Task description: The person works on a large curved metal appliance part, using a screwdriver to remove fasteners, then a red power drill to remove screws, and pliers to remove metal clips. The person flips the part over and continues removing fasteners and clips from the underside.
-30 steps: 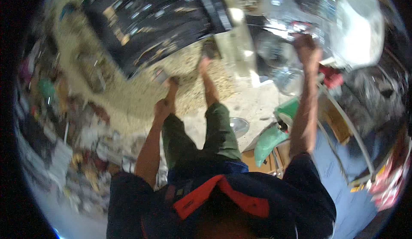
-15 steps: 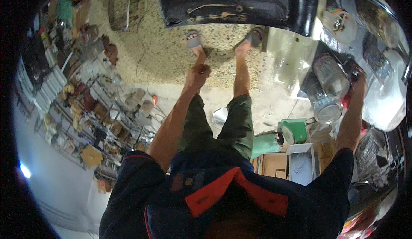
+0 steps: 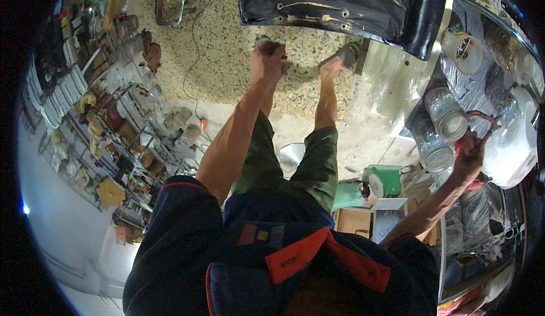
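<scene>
My left hand (image 3: 268, 60) is raised over the speckled floor with its fingers curled; whatever it holds, if anything, is too small to make out. My right hand (image 3: 471, 151) grips a red-handled tool (image 3: 478, 115) at the right. Beside it lie two clear plastic jars (image 3: 444, 111) with silver lids and a translucent white jug (image 3: 508, 151). A tub of small items (image 3: 461, 49) sits further back.
A black padded panel (image 3: 318, 3) with metal eyelets is ahead, above my sandalled feet. A chrome frame (image 3: 180, 1) and a cable lie at back left. Cluttered shelving (image 3: 108, 123) runs along the left. A green container (image 3: 386, 180) and boxes (image 3: 355, 222) stand lower right.
The view has swung, shifting the panel right and up in frame. My left hand has moved forward; my right hand has come lower, onto the red-handled tool.
</scene>
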The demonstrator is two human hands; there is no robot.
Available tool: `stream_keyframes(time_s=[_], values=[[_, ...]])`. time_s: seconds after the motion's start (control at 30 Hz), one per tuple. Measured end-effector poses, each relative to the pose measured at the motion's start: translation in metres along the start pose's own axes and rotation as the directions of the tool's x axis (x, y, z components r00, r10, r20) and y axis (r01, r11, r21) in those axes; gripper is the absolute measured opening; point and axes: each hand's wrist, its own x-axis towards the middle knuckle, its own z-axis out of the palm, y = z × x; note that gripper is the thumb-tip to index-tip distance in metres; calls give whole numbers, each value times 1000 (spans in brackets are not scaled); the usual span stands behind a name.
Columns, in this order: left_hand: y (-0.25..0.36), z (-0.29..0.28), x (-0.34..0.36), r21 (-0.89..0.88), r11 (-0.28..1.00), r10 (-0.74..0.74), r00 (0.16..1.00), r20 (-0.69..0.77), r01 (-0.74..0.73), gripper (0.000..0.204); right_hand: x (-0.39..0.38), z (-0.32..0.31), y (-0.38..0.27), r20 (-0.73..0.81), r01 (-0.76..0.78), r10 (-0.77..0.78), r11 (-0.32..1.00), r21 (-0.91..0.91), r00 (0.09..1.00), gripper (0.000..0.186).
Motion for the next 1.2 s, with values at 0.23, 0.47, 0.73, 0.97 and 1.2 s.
stream_keyframes(time_s=[0.23,0.47,0.73,0.97,1.2], values=[[13,-21,59,415,788,540,834,-111,-455,42,-155,176,128,124,-214,257,935,-283,958,45],[-25,-40,58,479,526,738,657,154,-703,73,-244,276,213,417,-437,424,897,-70,804,38],[-27,-39,58,453,536,747,650,139,-712,63,-245,287,282,622,-351,429,902,-252,655,33],[-34,-49,36,-175,983,117,928,354,-57,31,-226,318,318,695,-547,489,821,-163,528,31],[-29,-37,35,-440,873,29,880,475,209,42,-198,337,343,756,-687,491,723,-76,433,49]])
